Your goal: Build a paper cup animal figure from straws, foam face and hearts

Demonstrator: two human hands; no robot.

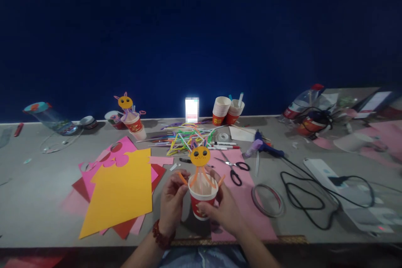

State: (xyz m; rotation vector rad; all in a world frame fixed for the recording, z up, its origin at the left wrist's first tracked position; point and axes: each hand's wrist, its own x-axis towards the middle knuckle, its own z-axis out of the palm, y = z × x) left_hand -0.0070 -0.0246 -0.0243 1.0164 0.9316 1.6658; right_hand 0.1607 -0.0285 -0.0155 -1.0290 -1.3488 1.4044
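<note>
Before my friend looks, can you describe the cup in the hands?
Find the grey table, then the middle of its near side. There, the left hand and right hand hold a red paper cup under a yellow face. Orange strips set it apart; the similar cup farther back has purple ones.

Dim scene; screen glaring white, pixelated; blue wall murky; right edge blurred.

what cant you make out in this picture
All in the head view:
- Lit screen: its content is lost to glare and pixelation.
- Paper cup: its inside bottom is hidden by its own front wall.
- Right hand: some fingers are hidden behind the cup.
- Pink paper at far right: blurred, cut off by the picture's edge.
</note>
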